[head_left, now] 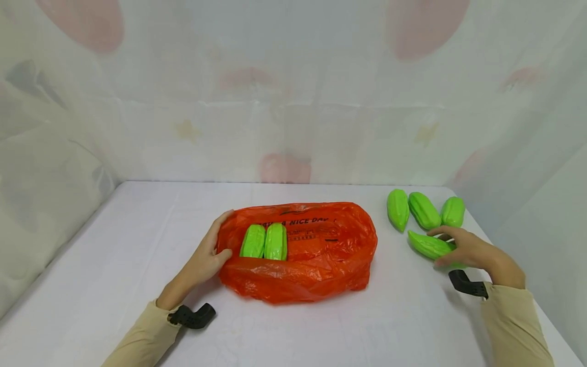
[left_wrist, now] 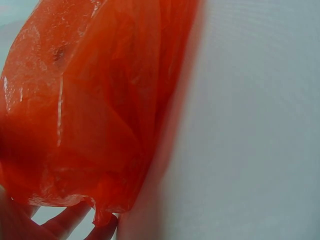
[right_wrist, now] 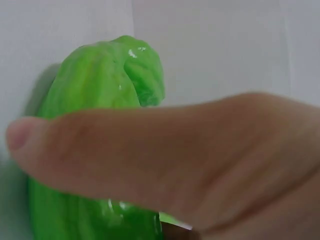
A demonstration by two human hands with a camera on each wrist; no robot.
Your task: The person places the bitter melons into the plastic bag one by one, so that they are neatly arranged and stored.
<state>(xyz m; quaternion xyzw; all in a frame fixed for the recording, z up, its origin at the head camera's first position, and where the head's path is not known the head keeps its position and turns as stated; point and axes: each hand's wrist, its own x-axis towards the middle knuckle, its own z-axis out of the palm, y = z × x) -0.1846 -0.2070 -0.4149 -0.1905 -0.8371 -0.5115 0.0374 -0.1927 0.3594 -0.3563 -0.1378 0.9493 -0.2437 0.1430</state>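
A red plastic bag (head_left: 302,280) lies on the table with its mouth open, two ribbed green toy vegetables (head_left: 276,242) inside. My left hand (head_left: 208,255) holds the bag's left side, thumb at the near rim and fingers along the far edge. In the left wrist view fingertips (left_wrist: 102,231) show beneath the red plastic (left_wrist: 105,115). To the right, my right hand (head_left: 472,252) is curved over another ribbed green vegetable (head_left: 426,244), fingers at its far side and thumb at its near side. The right wrist view shows the thumb (right_wrist: 125,155) across this vegetable (right_wrist: 90,80), partly hiding it.
Beyond the right hand, three more green vegetables (head_left: 424,210) lie near the table's back right corner. The white table (head_left: 321,336) ends at a pale patterned curtain (head_left: 344,132) at the back. Curtains also hang at both sides.
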